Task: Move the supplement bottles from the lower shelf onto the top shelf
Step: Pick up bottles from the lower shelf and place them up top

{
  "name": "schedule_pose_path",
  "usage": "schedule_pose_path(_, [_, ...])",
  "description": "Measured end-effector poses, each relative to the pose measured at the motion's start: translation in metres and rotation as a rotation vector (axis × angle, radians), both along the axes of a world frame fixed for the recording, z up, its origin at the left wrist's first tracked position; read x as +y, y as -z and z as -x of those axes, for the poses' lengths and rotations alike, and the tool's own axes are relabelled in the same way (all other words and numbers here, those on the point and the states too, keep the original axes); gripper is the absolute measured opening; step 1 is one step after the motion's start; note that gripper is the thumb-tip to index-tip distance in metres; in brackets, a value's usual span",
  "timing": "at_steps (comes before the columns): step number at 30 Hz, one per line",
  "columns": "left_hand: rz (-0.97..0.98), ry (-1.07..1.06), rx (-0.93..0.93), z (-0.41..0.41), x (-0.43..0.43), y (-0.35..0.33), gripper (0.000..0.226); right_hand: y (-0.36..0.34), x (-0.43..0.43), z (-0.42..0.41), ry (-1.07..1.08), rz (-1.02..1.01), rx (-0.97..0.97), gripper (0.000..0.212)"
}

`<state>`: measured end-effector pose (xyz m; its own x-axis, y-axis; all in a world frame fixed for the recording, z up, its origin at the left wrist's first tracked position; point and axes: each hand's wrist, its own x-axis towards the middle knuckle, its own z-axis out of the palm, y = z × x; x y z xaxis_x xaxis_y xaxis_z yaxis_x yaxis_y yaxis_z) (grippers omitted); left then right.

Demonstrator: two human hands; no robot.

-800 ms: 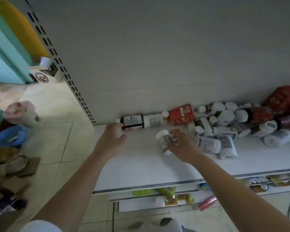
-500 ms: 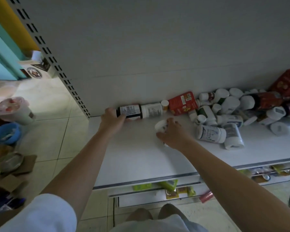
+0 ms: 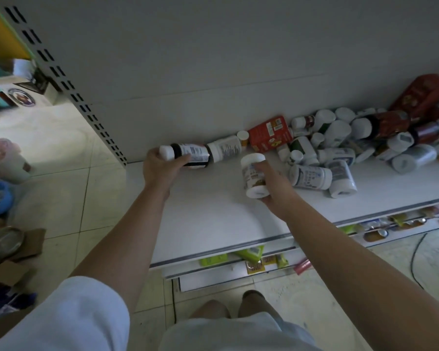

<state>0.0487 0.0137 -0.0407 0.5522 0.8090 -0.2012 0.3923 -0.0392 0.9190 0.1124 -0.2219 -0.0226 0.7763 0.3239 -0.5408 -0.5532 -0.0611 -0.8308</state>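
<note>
Dark bottle (image 3: 188, 154), label partly under left hand (image 3: 160, 168), print illegible.

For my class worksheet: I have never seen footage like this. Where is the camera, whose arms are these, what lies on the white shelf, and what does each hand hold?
No machine here: one camera, worn on a person's head, looks down at their own bare arms. The left hand grips a dark bottle with a white cap, turned sideways near the back wall. The right hand holds a white bottle. On the white shelf to the right lie a jumbled pile of bottles and a red box.
</note>
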Motion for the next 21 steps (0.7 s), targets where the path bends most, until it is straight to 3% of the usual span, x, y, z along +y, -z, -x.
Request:
schedule_pose_path(3, [-0.055, 0.055, -0.104, 0.019, -0.014, -0.019, 0.058, -0.019, -0.003, 0.011, 0.053, -0.126, 0.044, 0.024])
schedule_pose_path(5, [0.010, 0.098, -0.213, 0.033, -0.019, -0.038, 0.057, -0.032, -0.003, 0.019, 0.036, -0.184, 0.044, 0.024])
schedule_pose_path(8, [0.173, 0.162, -0.324, 0.051, -0.026, -0.066, 0.063, -0.050, -0.004, 0.029, 0.005, -0.240, 0.040, 0.031])
schedule_pose_path(13, [0.467, 0.238, -0.547, 0.074, -0.052, -0.112, 0.043, -0.085, -0.011, 0.046, -0.042, -0.314, 0.029, 0.035])
schedule_pose_path(17, [0.444, 0.164, -0.498, 0.088, -0.084, -0.147, 0.024, -0.118, -0.024, 0.058, -0.111, -0.343, -0.005, 0.031])
schedule_pose_path(21, [0.408, 0.188, -0.412, 0.106, -0.124, -0.187, 0.047, -0.152, -0.048, 0.071, -0.196, -0.334, -0.058, 0.035])
